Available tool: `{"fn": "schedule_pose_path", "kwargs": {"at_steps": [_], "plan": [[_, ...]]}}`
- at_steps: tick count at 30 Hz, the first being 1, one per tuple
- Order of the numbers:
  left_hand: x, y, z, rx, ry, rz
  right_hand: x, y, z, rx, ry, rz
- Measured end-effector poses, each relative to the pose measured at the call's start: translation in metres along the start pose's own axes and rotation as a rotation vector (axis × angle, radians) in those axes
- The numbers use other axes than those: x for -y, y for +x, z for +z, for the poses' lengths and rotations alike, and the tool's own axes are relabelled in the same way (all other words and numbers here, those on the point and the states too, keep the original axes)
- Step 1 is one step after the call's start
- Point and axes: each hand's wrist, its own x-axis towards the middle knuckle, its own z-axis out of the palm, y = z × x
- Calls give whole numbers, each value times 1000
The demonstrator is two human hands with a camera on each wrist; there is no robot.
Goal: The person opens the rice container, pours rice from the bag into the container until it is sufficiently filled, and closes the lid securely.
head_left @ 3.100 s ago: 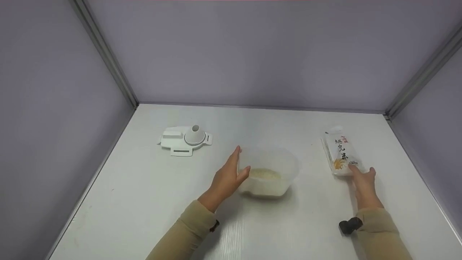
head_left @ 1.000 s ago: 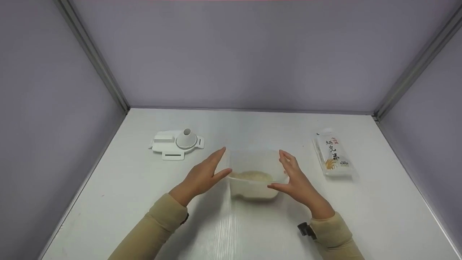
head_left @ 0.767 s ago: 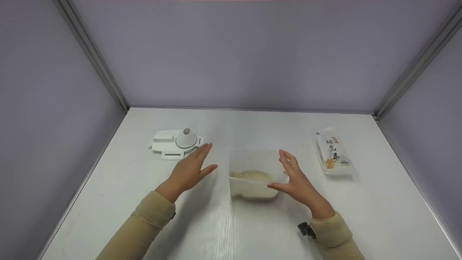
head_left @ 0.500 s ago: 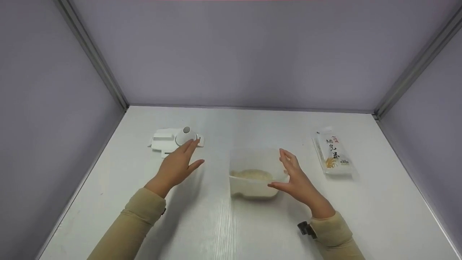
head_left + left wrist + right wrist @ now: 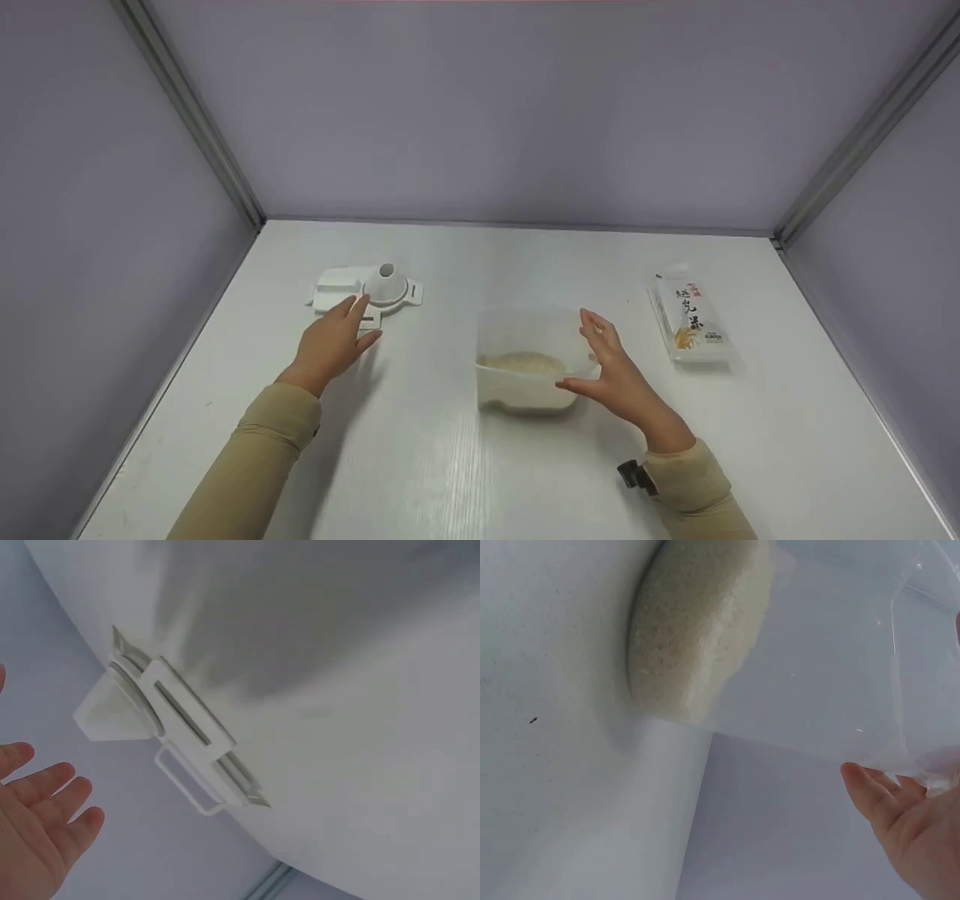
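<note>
A clear plastic container (image 5: 525, 390) with rice (image 5: 525, 363) in its bottom stands upright in the middle of the table. My right hand (image 5: 626, 394) holds its right side, thumb at the front rim and fingers along the side wall, which the right wrist view shows at the rim. My left hand (image 5: 328, 346), fingers spread and holding nothing, hovers just in front of a white plastic lid (image 5: 337, 292). That lid has slotted side tabs, a raised handle and a cone-shaped cap (image 5: 385, 286). A gap separates hand and lid in the left wrist view.
A bag of rice (image 5: 690, 319) with printed characters lies flat at the right of the white table (image 5: 420, 450). Grey panels (image 5: 525, 112) wall in the back and both sides.
My right hand has left the rice bag for the container's right side. My left hand has let go of the container and moved left to the lid. Container, lid and bag stay put.
</note>
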Motion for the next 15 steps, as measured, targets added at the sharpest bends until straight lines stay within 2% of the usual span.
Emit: {"fn": "schedule_pose_path", "kwargs": {"at_steps": [6,11,15], "plan": [[16,6,9,73,20,-56,-1,-1,-1,-2,-14,-1],[29,11,14,163,39,-99,0,-2,-1,8,-14,11],[39,18,21,214,-7,-171,0,-3,1,3,-9,9]]}}
